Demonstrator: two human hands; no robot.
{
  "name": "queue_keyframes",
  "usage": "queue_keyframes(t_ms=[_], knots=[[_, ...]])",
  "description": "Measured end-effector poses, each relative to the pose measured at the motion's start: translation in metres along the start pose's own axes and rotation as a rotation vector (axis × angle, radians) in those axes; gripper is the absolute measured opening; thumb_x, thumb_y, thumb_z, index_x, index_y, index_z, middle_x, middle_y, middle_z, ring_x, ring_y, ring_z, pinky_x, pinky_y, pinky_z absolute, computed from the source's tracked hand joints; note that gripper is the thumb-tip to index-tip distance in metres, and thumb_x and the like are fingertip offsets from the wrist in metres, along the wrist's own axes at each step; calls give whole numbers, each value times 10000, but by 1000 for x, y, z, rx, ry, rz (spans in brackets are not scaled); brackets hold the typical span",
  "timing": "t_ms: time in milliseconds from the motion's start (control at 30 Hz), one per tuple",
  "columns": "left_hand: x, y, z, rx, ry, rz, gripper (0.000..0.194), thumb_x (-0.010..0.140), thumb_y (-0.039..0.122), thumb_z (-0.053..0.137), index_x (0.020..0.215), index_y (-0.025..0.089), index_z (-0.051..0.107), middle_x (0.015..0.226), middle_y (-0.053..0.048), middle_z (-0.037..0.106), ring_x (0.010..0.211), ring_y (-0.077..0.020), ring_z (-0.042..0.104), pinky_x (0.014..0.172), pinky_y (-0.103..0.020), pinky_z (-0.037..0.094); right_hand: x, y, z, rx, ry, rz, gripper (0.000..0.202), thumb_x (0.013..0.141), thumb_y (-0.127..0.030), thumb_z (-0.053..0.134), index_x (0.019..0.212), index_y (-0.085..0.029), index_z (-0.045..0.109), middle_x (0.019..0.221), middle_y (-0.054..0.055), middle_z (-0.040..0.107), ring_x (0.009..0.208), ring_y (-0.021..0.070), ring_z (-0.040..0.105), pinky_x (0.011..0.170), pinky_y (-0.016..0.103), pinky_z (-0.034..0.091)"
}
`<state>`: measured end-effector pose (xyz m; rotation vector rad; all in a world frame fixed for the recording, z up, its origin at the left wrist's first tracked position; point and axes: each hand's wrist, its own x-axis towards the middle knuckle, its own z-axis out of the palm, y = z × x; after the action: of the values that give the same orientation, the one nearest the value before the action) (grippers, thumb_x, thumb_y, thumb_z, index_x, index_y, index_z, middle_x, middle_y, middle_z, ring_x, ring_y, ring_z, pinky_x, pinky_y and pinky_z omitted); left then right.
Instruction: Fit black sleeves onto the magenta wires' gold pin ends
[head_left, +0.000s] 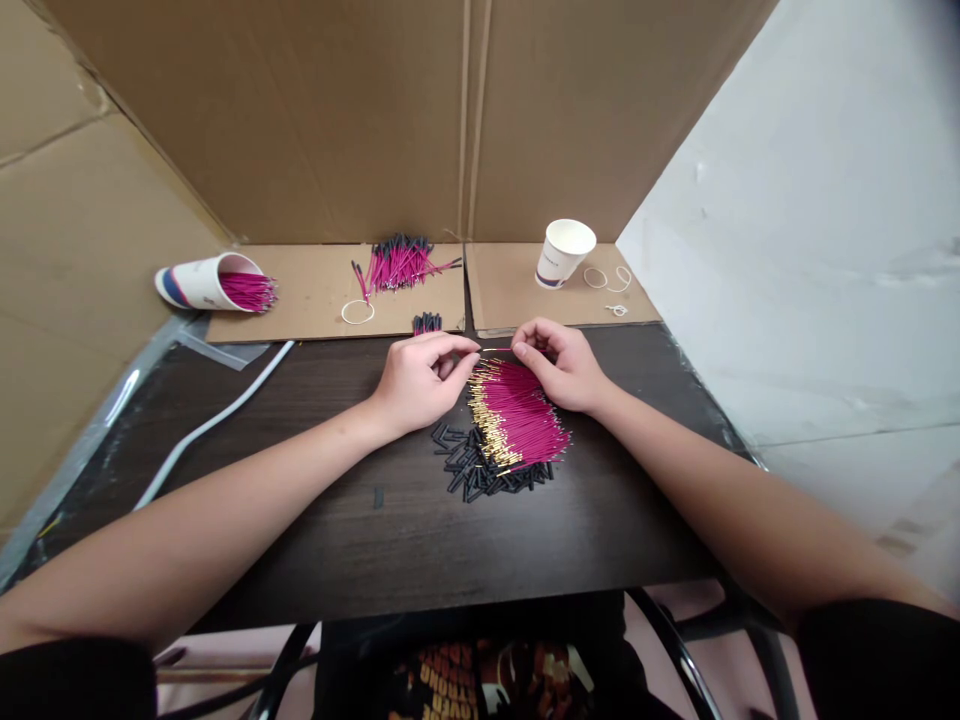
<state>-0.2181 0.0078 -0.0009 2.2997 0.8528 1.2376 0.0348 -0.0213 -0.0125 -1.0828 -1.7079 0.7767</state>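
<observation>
Between my two hands, just above the pile, a single magenta wire (498,349) with a gold tip is stretched level. My right hand (559,362) pinches its magenta part. The closed fingertips of my left hand (427,375) meet at its gold end; whatever small piece they hold there is hidden. Below lies a heap of magenta wires (525,415), gold ends to the left and silvery ends to the right. Black sleeves (480,478) are scattered along the heap's lower left side.
Toward the back, a tipped paper cup (201,284) holds magenta wires. Black-ended wires (401,265) lie on cardboard (315,270), with a smaller bundle (427,323) nearer. An upright cup (564,252) stands right, beside rubber bands (619,280). A white cable (217,420) crosses the table's left.
</observation>
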Motion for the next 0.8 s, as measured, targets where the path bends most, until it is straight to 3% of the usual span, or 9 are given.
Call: queue_keyframes(t_ms=[400, 600, 800], knots=[[1, 1, -1, 1, -15, 37, 137, 1023, 231, 741, 1024, 142, 845, 761, -26, 710, 595, -109, 540, 599, -282, 453, -1, -3, 1, -100, 3, -39, 148, 1037, -320, 689, 952, -199, 702, 773, -3, 648, 686, 146, 552, 668, 311, 443], [1, -1, 0, 7, -29, 54, 133, 1032, 231, 732, 1027, 151, 838, 776, -25, 707, 599, -108, 529, 597, -281, 449, 0, -8, 2, -216, 10, -125, 130, 1044, -276, 677, 963, -201, 746, 810, 14, 690, 701, 151, 573, 693, 319, 459], [1, -2, 1, -2, -28, 82, 125, 1033, 217, 733, 1028, 149, 838, 789, -31, 719, 602, -111, 530, 605, -289, 457, -1, -11, 4, -212, 46, -150, 127, 1036, -274, 683, 941, -210, 741, 816, 14, 681, 659, 142, 543, 628, 312, 441]])
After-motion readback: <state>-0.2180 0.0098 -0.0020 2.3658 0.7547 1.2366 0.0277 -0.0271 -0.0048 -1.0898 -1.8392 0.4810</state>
